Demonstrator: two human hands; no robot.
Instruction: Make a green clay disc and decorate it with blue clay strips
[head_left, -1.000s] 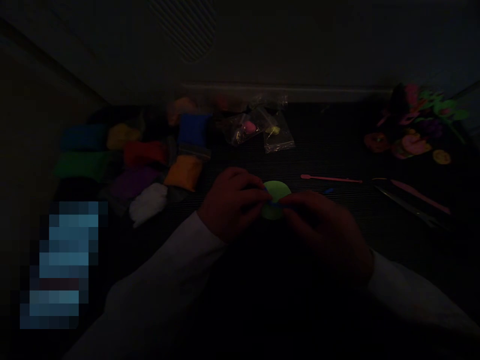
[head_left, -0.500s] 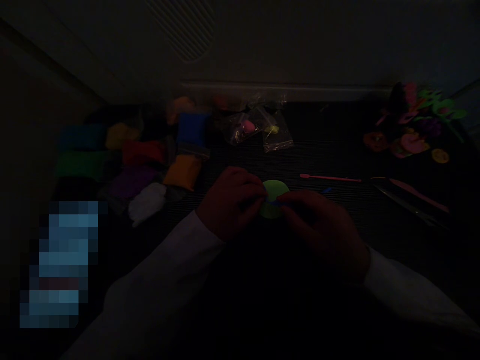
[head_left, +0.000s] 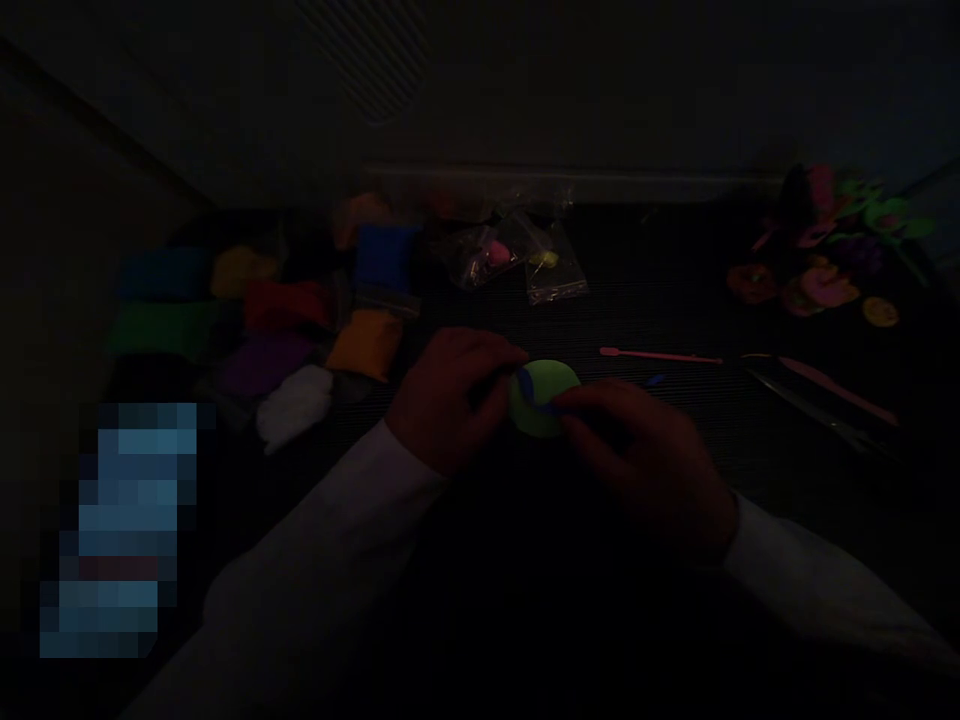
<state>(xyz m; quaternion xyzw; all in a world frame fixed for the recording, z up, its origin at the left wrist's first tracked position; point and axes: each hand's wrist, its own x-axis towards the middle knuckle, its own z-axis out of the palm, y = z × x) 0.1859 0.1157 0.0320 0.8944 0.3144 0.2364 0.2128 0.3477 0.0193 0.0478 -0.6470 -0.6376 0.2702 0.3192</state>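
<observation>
The scene is very dark. A flat, light-green round disc [head_left: 551, 385] lies on the dark table between my hands. A thin curved blue strip, seemingly clay [head_left: 527, 388], rests across the disc's left part, and its right end runs into the fingers of my right hand [head_left: 652, 455], pinched shut on it. At the disc's left edge is my left hand [head_left: 454, 400], its fingers and thumb slightly apart and off the strip. Whether its fingertips touch the disc is hard to make out. A small blue piece [head_left: 655, 380] lies to the right of the disc.
Bags of coloured clay, such as an orange one [head_left: 367, 345] and a white one [head_left: 296, 408], lie left. Clear zip bags [head_left: 555, 265] sit behind. A pink tool [head_left: 660, 356], scissors [head_left: 817, 410] and colourful shaped pieces [head_left: 825, 285] are right. A pixelated bright patch covers the lower left.
My left hand has let go of the blue strip and shifted slightly left, exposing the strip's curved left part on the disc. My right hand stays almost in place, still pinching the strip.
</observation>
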